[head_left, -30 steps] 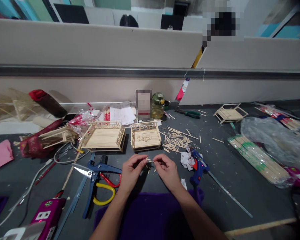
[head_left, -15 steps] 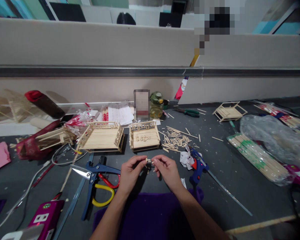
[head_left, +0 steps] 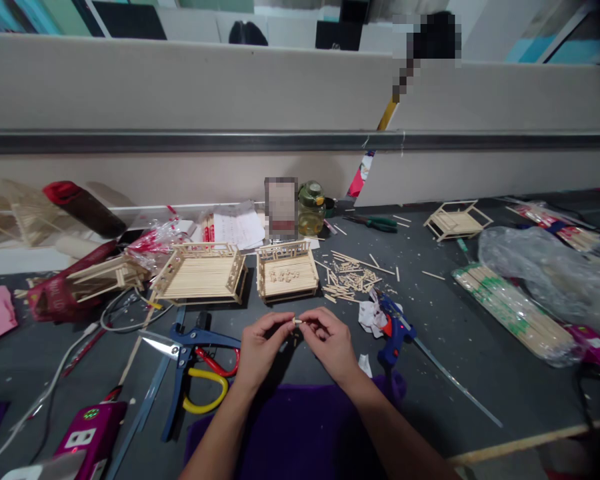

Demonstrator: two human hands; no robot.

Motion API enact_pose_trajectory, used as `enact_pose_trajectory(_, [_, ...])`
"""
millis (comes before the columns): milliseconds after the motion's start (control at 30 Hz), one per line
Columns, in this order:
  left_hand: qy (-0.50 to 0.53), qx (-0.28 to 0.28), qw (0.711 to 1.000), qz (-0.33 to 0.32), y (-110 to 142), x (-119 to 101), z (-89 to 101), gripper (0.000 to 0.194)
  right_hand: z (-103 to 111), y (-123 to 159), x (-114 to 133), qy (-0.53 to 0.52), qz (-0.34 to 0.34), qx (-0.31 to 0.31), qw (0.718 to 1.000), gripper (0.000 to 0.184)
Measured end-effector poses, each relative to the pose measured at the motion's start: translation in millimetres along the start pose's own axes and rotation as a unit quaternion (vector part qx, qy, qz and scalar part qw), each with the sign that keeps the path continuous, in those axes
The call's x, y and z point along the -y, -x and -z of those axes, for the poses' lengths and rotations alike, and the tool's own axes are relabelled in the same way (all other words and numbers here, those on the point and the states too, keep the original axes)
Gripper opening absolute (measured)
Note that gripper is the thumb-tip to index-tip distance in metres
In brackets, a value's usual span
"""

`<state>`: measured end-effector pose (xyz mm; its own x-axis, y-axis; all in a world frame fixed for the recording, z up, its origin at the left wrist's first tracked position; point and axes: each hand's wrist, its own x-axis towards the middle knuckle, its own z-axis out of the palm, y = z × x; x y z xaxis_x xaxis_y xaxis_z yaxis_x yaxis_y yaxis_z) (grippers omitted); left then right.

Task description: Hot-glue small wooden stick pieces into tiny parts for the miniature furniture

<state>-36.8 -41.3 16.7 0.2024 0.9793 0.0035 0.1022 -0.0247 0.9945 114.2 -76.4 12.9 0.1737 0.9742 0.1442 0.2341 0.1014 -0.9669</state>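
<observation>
Right hand (head_left: 301, 322) moved inward to the stick (head_left: 297, 321) (tray (head_left: 306, 280) holds bits (head_left: 284, 275)).

On the dark red pouch (head_left: 55, 300) at the left of the frame, pale capitals are partly readable, seemingly "NAL LO"; folds and the pouch's edge cut off the rest. The white papers (head_left: 240, 229) left of the upper centre carry lines of faint writing, too small to read. Green print runs across the clear pack of sticks (head_left: 515, 313) at the right, but its characters cannot be made out. A round green mark sits on the magenta power strip (head_left: 97, 430) at the lower left, its detail too small to tell. No number is legible anywhere.
</observation>
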Motion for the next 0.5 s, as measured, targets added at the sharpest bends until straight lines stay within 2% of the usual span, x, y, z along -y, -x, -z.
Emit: enact_pose_trajectory(500, [0.004, 0.007, 1.000, 0.011, 0.1, 1.5, -0.3, 0.016, 0.8, 0.0, 0.8, 0.019, 0.031, -0.002, 0.999, 0.012])
